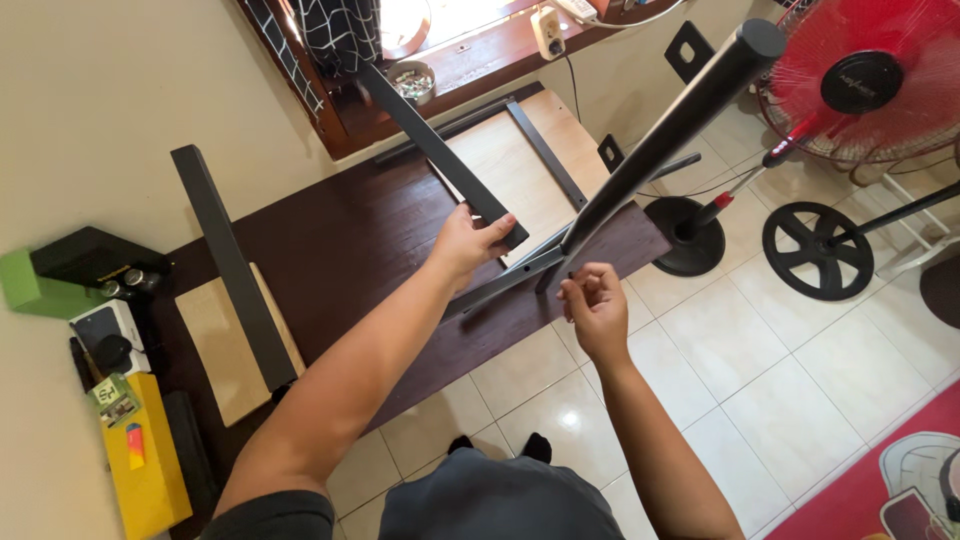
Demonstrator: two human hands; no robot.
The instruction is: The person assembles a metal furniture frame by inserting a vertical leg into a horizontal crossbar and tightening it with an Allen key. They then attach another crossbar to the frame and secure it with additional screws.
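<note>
Fingers of the left hand (468, 243) grip the end of a flat dark metal bar (440, 150) over the upturned desk (360, 240), while the right hand (592, 305) pinches closed just beneath a black tubular leg (670, 130).

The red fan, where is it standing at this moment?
In the head view the red fan stands at the top right on the tiled floor, beside the black round base.
</note>
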